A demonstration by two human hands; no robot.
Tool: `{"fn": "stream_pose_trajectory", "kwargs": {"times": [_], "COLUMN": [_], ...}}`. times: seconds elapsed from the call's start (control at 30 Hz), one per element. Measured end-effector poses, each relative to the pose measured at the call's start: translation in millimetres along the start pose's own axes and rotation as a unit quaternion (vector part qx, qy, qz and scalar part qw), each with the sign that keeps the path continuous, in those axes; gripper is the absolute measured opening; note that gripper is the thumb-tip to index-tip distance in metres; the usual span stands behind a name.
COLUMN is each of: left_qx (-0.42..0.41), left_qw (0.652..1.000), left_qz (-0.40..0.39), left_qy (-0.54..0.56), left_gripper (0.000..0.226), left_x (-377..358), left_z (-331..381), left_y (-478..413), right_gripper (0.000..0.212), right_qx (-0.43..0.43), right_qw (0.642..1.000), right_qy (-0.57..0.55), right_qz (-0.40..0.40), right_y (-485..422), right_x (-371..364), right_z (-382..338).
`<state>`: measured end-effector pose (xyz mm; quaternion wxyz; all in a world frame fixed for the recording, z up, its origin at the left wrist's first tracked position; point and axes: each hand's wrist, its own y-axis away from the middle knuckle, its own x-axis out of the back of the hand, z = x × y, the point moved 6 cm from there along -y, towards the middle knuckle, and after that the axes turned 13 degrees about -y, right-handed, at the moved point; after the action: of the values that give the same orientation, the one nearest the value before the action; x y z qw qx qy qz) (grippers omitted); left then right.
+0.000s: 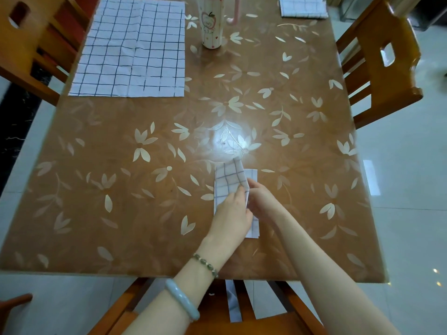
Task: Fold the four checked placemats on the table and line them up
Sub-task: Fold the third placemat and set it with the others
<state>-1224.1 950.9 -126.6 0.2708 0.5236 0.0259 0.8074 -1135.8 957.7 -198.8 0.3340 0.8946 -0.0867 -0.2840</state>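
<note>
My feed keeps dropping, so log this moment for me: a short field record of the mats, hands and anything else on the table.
mat in hand: narrow folded strip, near edge of table, top flap lifted
left hand: on the strip, pinching the flap
right hand: gripping the strip's right edge
flat mat: unfolded, far left
far mat: far right corner, partly out of frame, looks folded
fourth mat: not identifiable
cup: upright, far centre

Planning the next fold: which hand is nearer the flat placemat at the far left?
Left. The left hand lies on the side toward the flat placemat; the right hand is farther right.
</note>
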Motion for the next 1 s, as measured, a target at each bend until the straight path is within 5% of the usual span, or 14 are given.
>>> {"fn": "stream_pose_trajectory", "kwargs": {"times": [0.1,0.2,0.37,0.53,0.67,0.87,1.0], "left_qx": [0.01,0.018,0.025,0.036,-0.036,-0.134,-0.14], "left_qw": [1.0,0.999,0.999,0.997,0.98,0.939,0.929], "left_qz": [-0.014,-0.023,-0.046,0.046,0.135,0.008,-0.002], "left_qy": [-0.011,-0.021,-0.003,-0.054,-0.144,-0.318,-0.344], "left_gripper": [0.044,0.044,0.051,0.048,0.049,0.08,0.087], "left_x": [-18.2,-34.6,-51.1,-27.4,-5.8,-37.7,-50.4], "left_z": [4.0,5.6,3.6,-27.9,-54.8,-70.1,-78.4], "left_y": [-3.6,-6.3,-9.4,-15.1,-33.2,-55.0,-58.2], "right_gripper": [0.023,0.029,0.008,0.017,0.019,0.017,0.008], "right_qx": [0.04,0.093,0.12,0.123,0.131,0.138,0.15], "right_qw": [0.99,0.98,0.933,0.906,0.9,0.9,0.899], "right_qy": [-0.085,0.014,0.225,0.3,0.304,0.302,0.299], "right_qz": [0.105,0.178,0.255,0.273,0.282,0.282,0.282], "right_y": [5.4,15.5,18.6,17.2,19.3,18.4,18.8], "right_x": [25.3,45.6,54.5,49.6,48.7,47.5,47.9], "right_z": [-5.8,-10.2,-9.8,-16.7,-18.5,-19.7,-22.5]}}
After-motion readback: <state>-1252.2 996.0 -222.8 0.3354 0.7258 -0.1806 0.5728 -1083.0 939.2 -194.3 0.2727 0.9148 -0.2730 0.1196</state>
